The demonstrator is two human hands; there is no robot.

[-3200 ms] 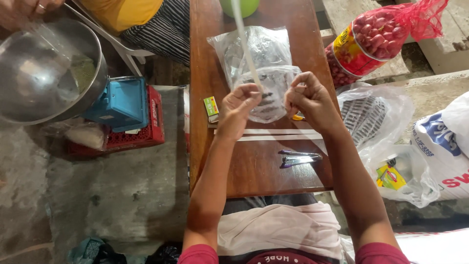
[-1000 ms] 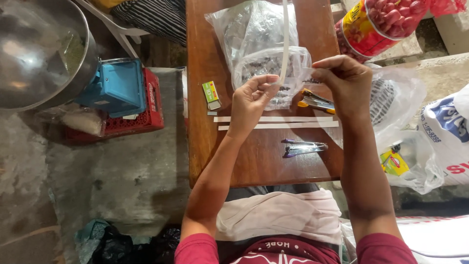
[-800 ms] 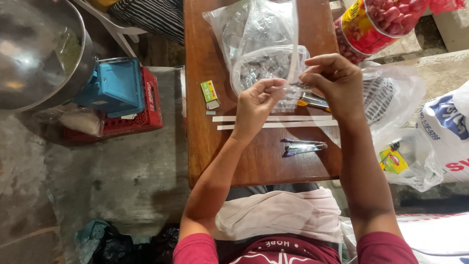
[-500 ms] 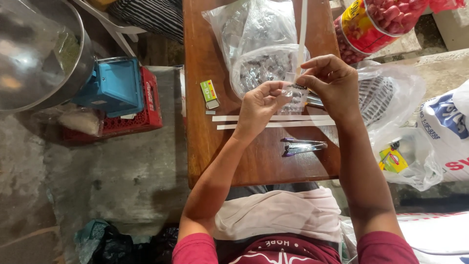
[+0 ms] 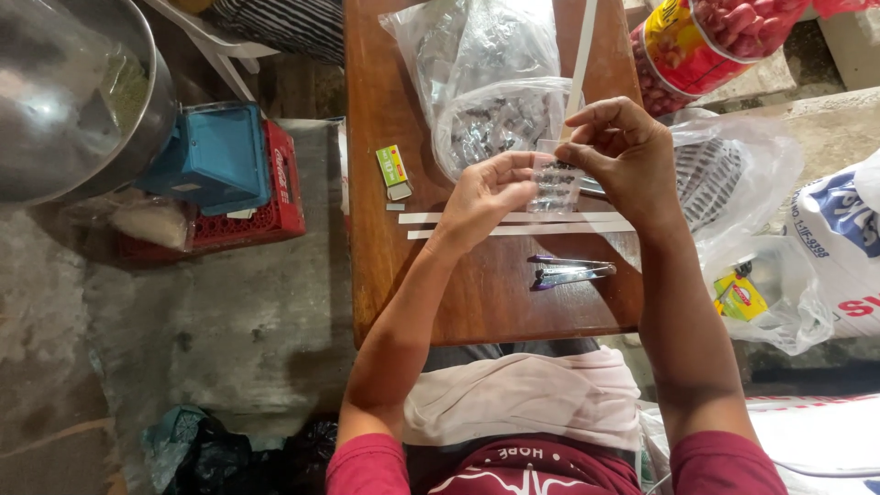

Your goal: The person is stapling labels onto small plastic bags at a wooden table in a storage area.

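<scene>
Both hands, my left (image 5: 490, 192) and right (image 5: 619, 151), grip one small clear packet (image 5: 555, 183) tightly; loosening either could spill it across the tabletop (image 5: 477, 293).

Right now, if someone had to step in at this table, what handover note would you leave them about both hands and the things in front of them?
Left hand: fingertips pinch the lower edge of a small clear packet.
Right hand: grip on the packet's top, along with a long white strip that runs up out of view.
On the wooden table: two more white strips lying flat, metal tongs, a small green box, and big clear bags of small dark pieces.
Done: the packet holds some pieces.
Left: whether the packet is sealed cannot be told.
</scene>
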